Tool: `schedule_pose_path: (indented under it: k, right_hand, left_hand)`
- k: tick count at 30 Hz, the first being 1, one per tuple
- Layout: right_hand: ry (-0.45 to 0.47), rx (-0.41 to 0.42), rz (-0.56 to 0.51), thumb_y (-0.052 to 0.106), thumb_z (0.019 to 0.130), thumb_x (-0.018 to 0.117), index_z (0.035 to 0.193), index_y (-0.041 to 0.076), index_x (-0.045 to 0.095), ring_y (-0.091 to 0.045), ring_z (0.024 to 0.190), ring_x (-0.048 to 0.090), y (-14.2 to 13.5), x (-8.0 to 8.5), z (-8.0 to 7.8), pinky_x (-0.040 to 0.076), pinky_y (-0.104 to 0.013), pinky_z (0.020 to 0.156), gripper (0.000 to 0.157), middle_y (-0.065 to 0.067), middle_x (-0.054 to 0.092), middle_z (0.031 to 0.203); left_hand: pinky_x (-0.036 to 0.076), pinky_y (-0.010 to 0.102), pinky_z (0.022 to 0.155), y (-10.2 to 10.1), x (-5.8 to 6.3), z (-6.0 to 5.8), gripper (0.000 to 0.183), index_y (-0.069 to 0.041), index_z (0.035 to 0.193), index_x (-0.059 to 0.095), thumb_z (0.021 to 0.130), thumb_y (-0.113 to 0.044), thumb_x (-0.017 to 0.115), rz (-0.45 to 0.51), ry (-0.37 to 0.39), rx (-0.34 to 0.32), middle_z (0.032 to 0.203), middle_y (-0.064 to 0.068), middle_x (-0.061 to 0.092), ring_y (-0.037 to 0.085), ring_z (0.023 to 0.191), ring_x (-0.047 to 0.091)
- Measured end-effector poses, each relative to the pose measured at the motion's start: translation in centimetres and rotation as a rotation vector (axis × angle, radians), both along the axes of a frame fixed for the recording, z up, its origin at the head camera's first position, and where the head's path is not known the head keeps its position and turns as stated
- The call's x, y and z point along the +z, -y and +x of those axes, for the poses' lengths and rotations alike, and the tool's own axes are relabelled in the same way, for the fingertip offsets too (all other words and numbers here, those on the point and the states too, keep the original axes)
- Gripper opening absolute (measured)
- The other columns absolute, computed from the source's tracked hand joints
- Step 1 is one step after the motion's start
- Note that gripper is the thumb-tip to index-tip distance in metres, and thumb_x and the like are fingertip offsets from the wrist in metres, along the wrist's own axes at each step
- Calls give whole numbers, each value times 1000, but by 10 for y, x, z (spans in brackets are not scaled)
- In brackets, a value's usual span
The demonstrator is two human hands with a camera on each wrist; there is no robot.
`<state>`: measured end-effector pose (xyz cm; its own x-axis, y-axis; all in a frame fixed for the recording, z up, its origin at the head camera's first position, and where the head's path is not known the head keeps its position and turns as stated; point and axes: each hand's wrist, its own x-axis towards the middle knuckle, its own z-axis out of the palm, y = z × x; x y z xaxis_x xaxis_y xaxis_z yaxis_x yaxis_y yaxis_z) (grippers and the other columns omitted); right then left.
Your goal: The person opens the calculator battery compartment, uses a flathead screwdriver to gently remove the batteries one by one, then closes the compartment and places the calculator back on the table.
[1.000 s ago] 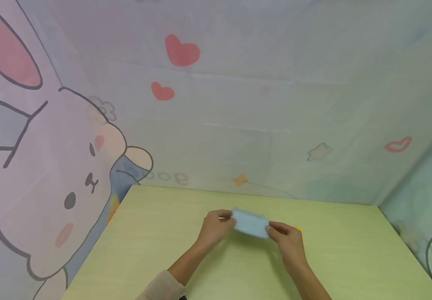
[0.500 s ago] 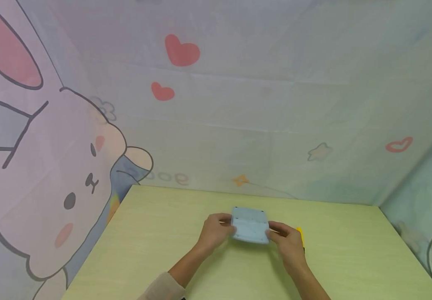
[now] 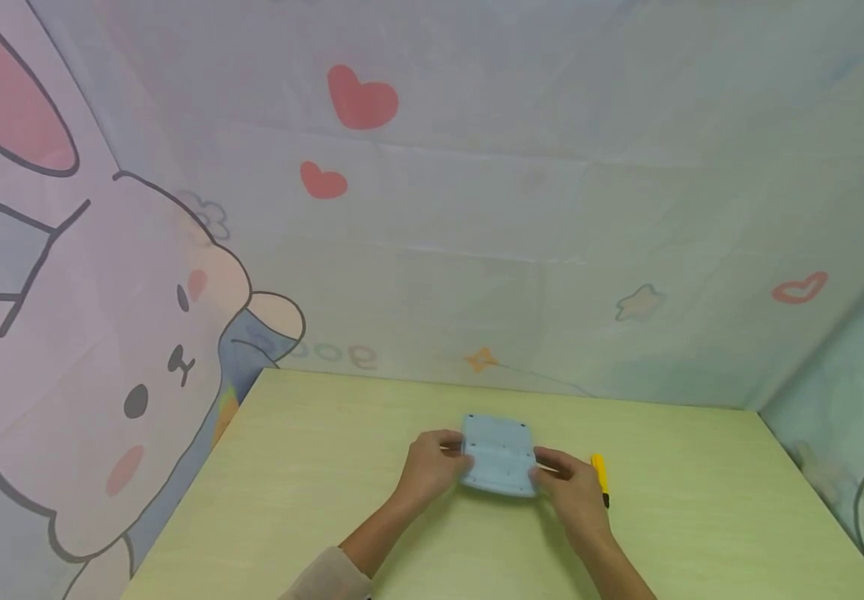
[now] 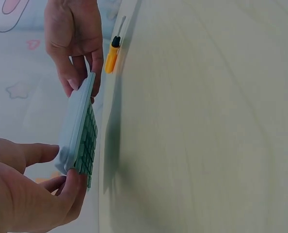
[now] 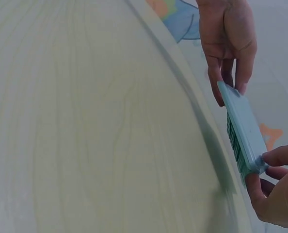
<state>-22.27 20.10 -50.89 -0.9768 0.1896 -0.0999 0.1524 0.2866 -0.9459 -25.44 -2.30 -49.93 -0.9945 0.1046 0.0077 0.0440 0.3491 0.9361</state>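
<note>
A yellow-handled screwdriver [image 3: 600, 473] lies on the counter [image 3: 701, 500], toward its right edge; beyond the far edge rises a heart-printed backdrop [image 3: 476, 250].

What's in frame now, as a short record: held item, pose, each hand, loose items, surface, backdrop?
held_item: light blue keyed device
pose: raised off the table, keys facing down, plain back with small dark spots facing up
left_hand: left hand pinches the device's left edge
right_hand: right hand pinches its right edge
loose_items: yellow-handled screwdriver, lying on the table beyond the right hand
surface: pale yellow-green table
backdrop: printed sheet with rabbit and hearts
</note>
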Motion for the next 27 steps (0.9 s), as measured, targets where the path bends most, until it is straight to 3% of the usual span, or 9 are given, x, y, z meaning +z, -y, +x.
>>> schedule_pose_path:
  k: [12,27]
  right_hand:
    - [48,16,-44,14,90,73,128,8,67,-25,119,58,-1,-7,-2,55,-31,90,38,-12,62,132]
    - [76,-10,-50,14,91,70,125,4,68,-26,116,60,0,-11,-2,55,-35,89,35,-17,62,130]
  left_hand:
    - [56,41,81,0,-8,1,43,5,121,66,83,-12,78,-50,-15,-8,111,16,68,28,100,66]
    - [55,41,80,-4,-17,2,43,6,118,67,83,-15,78,-103,-16,3,106,16,69,26,96,65]
